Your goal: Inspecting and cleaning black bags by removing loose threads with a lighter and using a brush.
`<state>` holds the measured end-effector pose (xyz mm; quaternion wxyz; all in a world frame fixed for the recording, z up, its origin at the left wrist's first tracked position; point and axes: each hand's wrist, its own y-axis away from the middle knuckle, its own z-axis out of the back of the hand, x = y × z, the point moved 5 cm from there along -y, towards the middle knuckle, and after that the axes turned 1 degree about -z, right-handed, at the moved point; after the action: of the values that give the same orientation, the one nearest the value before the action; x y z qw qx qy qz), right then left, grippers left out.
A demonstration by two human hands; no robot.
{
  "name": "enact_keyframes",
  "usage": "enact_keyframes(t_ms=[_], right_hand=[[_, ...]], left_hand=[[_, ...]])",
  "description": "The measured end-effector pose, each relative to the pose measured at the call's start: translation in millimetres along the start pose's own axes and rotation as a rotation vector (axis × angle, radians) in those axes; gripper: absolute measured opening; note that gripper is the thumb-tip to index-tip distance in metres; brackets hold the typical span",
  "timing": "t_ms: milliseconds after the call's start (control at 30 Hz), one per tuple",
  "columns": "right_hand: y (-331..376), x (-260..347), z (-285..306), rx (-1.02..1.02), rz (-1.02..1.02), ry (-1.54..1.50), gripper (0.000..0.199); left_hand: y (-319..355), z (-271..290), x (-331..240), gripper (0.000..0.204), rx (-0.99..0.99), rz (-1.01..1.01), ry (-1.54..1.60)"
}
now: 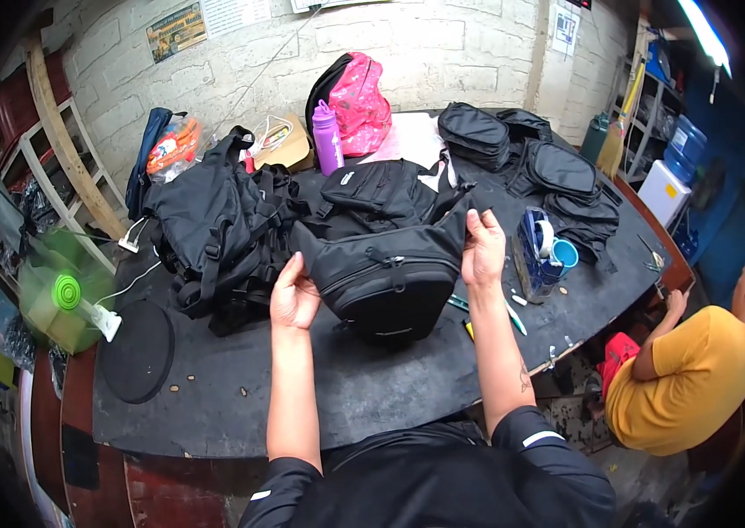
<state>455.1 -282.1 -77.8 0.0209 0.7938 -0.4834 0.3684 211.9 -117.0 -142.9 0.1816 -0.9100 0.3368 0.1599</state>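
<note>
Between my two hands a black waist bag (390,290) hangs over the table, its zipped front facing me. My left hand (294,295) pinches its left side wing, thumb up. On the opposite wing my right hand (483,251) is closed, a little higher. Zipper pulls hang at the bag's upper front, and a bulging pocket sits below them. Just behind lies another small black bag (371,187). A heap of black bags with straps and buckles (219,220) is to the left of my left hand.
A dark table (346,400) carries several black pouches (562,167) at the back right, a purple bottle (327,141), a pink backpack (364,106), a tape dispenser (534,255) and a round black pad (138,350). A green fan (65,292) spins at left. A person in yellow (685,383) sits at right.
</note>
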Motion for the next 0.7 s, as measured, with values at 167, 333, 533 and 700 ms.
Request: enact_keyframes(t_ms=[167,333,533,700], right_hand=[[-8,-12,36,-0.139,0.272,0.243,0.006],[1,-25,22,0.019,-0.321,0.037,0.011],[45,-40,42,0.055,-0.477,0.179,0.028],[82,-79,105,0.024,-0.418,0.418,0.039]], left_hand=[[-3,-14,20,0.027,-0.008,0.076,0.011],[1,-17,17,0.029,-0.167,0.106,-0.116],[18,8,18,0.031,-0.215,-0.108,-0.415],[54,66,42,0.021,-0.454,0.390,-0.651]])
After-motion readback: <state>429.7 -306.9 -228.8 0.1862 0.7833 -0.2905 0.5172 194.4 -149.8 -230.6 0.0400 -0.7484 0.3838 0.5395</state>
